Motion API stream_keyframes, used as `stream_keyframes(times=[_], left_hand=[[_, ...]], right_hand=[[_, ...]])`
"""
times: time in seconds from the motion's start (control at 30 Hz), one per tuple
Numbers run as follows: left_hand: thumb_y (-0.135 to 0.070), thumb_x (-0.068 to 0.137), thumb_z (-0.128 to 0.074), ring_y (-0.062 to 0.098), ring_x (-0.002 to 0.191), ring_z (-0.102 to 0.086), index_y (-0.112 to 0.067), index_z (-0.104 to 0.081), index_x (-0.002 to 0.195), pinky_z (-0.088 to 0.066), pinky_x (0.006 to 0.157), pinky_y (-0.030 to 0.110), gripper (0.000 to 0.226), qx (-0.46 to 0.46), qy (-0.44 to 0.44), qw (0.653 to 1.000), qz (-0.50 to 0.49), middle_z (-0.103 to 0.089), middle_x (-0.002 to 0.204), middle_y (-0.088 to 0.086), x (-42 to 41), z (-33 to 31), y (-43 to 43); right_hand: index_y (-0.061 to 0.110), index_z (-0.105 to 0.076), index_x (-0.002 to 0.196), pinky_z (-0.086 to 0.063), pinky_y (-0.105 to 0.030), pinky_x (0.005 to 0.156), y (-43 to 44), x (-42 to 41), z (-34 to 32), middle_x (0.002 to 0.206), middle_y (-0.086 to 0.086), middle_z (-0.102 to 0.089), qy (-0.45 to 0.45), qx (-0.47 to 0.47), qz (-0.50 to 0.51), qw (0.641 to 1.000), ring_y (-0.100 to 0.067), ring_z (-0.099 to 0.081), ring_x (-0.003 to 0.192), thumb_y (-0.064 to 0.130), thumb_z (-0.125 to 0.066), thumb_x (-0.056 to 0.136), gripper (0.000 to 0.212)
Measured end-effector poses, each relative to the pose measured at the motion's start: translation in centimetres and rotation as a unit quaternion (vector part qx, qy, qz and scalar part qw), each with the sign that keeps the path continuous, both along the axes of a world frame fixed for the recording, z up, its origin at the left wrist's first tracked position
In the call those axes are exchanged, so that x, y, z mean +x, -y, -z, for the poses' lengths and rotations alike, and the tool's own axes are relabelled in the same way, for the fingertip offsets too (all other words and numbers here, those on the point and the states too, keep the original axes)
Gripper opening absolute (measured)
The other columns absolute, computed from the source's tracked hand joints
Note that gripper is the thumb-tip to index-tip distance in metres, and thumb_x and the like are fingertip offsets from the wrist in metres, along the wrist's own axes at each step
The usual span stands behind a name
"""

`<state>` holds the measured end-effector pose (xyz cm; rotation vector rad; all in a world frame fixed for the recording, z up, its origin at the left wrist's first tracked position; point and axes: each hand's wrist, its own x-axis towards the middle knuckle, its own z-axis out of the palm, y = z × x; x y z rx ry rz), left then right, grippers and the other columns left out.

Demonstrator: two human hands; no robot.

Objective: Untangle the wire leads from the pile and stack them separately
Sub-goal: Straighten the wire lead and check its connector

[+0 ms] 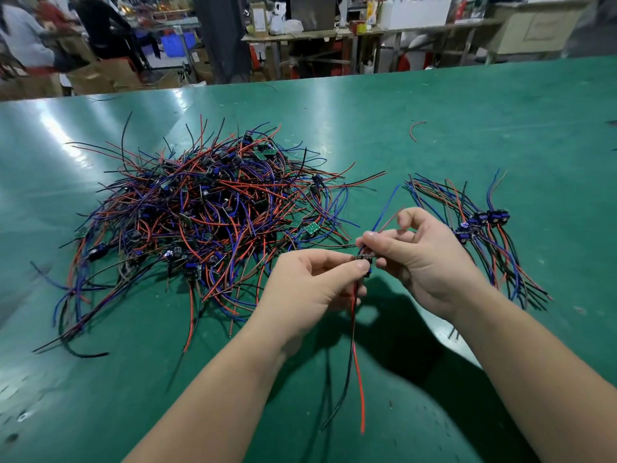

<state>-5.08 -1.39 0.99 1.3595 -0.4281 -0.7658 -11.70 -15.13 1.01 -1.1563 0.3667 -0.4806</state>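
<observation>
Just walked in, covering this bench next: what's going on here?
A person is sorting wire leads on a green table. The left hand and right hand pinch one lead by its small board, red and black wires hanging down. A big tangled pile lies to the left, a small tidy stack to the right.

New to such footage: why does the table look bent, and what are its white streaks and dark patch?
Head view: the wide-angle lens bows the green table; the streaks are light glare; the patch is shadow under the left hand and right hand; the background is blurred.
</observation>
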Motion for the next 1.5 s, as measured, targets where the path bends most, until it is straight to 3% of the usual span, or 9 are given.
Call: stream_keyframes(times=[0.17,0.3,0.47,0.87,1.07,1.13,1.2,1.3,1.5], left_hand=[[-0.008,0.080,-0.070,0.011,0.052,-0.063,-0.013,-0.074,0.062,-0.054,0.051,0.021,0.020,-0.012,-0.030,0.999,0.013,-0.065,0.059,0.004,-0.1,-0.3,0.1],[-0.010,0.082,-0.068,0.013,0.052,-0.064,-0.012,-0.071,0.066,-0.053,0.049,0.021,0.017,-0.002,-0.045,0.998,0.043,-0.068,0.065,0.005,-0.4,-0.2,0.1],[-0.013,0.084,-0.067,0.013,0.048,-0.063,-0.012,-0.066,0.073,-0.049,0.045,0.019,0.011,0.036,-0.021,0.996,0.079,-0.067,0.062,0.006,-0.3,-0.2,-0.2],[-0.010,0.081,-0.073,0.012,0.049,-0.063,-0.015,-0.067,0.070,-0.048,0.046,0.017,0.013,0.137,0.043,0.945,0.294,-0.067,0.061,0.002,-2.5,0.8,-0.5],[-0.012,0.085,-0.068,0.014,0.053,-0.064,-0.010,-0.064,0.079,-0.052,0.050,0.022,0.008,0.065,0.000,0.988,0.142,-0.067,0.065,0.003,-2.4,0.5,0.3],[-0.014,0.087,-0.065,0.013,0.052,-0.064,-0.008,-0.064,0.081,-0.052,0.049,0.021,0.008,0.042,-0.021,0.994,0.094,-0.067,0.065,0.003,-1.6,0.2,0.2],[-0.016,0.088,-0.064,0.013,0.051,-0.064,-0.010,-0.063,0.081,-0.051,0.048,0.020,0.009,0.026,-0.045,0.996,0.067,-0.068,0.065,0.003,-1.2,0.1,0.2],[-0.017,0.087,-0.064,0.013,0.051,-0.064,-0.014,-0.064,0.078,-0.052,0.048,0.021,0.009,0.016,-0.060,0.994,0.086,-0.068,0.067,0.003,-1.1,0.1,0.2],[-0.016,0.087,-0.064,0.013,0.056,-0.066,-0.014,-0.065,0.078,-0.054,0.052,0.021,0.010,0.034,-0.051,0.991,0.123,-0.071,0.072,0.005,-1.4,0.3,0.2]], right_hand=[[0.016,-0.045,0.075,-0.052,-0.016,0.052,0.7,-0.3,-0.1,0.071,-0.011,-0.071,-0.042,0.124,-0.077,0.988,-0.011,-0.065,0.054,0.005,-0.069,0.059,0.031],[0.013,-0.074,0.084,-0.049,-0.014,0.054,1.1,-0.7,-0.3,0.066,-0.001,-0.068,-0.085,0.051,-0.132,0.986,-0.007,-0.062,0.056,0.012,-0.070,0.060,0.024],[0.008,-0.074,0.069,-0.044,-0.014,0.052,1.4,-0.9,-0.5,0.063,-0.003,-0.065,-0.110,0.002,-0.132,0.985,-0.007,-0.057,0.054,0.016,-0.071,0.061,0.012],[0.002,-0.061,0.079,-0.050,-0.017,0.046,7.0,-1.8,-0.4,0.067,-0.012,-0.058,-0.140,-0.072,0.190,0.969,-0.009,-0.062,0.046,0.001,-0.059,0.089,0.011],[0.013,-0.054,0.067,-0.034,-0.014,0.035,7.8,-2.4,-1.6,0.056,-0.003,-0.052,-0.089,-0.036,0.296,0.950,-0.010,-0.046,0.034,0.014,-0.054,0.089,0.021],[0.012,-0.054,0.058,-0.025,-0.011,0.034,7.4,-2.6,-2.2,0.051,-0.003,-0.050,-0.075,0.004,0.215,0.974,-0.010,-0.040,0.034,0.022,-0.054,0.088,0.031],[0.011,-0.064,0.055,-0.025,-0.011,0.034,6.4,-2.8,-2.4,0.053,-0.005,-0.054,-0.151,-0.018,0.038,0.988,-0.008,-0.039,0.035,0.033,-0.061,0.084,0.037],[0.008,-0.076,0.076,-0.038,-0.013,0.040,4.1,-2.4,-1.5,0.067,-0.005,-0.064,-0.204,-0.067,-0.171,0.962,-0.007,-0.048,0.046,0.040,-0.068,0.067,0.035],[0.011,-0.075,0.068,-0.042,-0.011,0.046,3.0,-1.1,-0.5,0.060,0.001,-0.062,-0.144,-0.034,-0.132,0.980,-0.004,-0.054,0.049,0.020,-0.072,0.059,0.014]])
